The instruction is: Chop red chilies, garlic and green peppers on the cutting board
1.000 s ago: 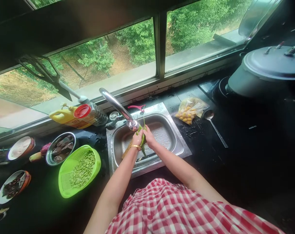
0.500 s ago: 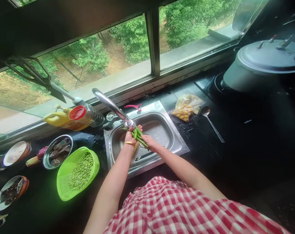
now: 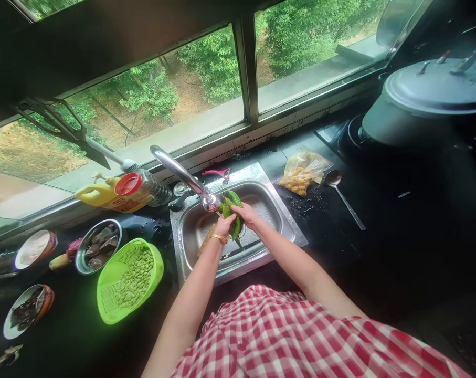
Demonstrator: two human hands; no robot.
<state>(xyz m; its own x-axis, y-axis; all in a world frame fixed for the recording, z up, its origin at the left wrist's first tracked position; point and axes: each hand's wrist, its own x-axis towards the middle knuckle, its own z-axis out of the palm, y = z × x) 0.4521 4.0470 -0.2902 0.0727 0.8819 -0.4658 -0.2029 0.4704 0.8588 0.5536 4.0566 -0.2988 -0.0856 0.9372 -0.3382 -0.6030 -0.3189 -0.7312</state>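
Note:
Over the steel sink [image 3: 190, 236], a bunch of long green chilli peppers [image 3: 234, 228] is held between both hands. My left hand [image 3: 224, 227], with a gold bangle at its wrist, grips the bunch from the left. My right hand [image 3: 247, 216] closes on it from the right, thumb on top. Just left of the peppers is the mouth of the chrome tap [image 3: 210, 202]. A brownish piece [image 3: 207, 240], its kind unclear, lies in the basin by my left wrist. Whether water is running I cannot tell.
On the left stand a green colander [image 3: 159, 268] of shelled beans, a steel bowl [image 3: 78, 257], two small bowls and a yellow jug [image 3: 94, 195]. A pink peeler [image 3: 216, 172] lies behind the sink. To the right are a bag of yellow pieces [image 3: 300, 178], a spoon [image 3: 346, 199] and a large pot [image 3: 395, 121].
Both hands have turned the green chilli peppers and shifted them slightly right of the tap. My left hand has gone from an open palm beneath them to a grip with the thumb over them.

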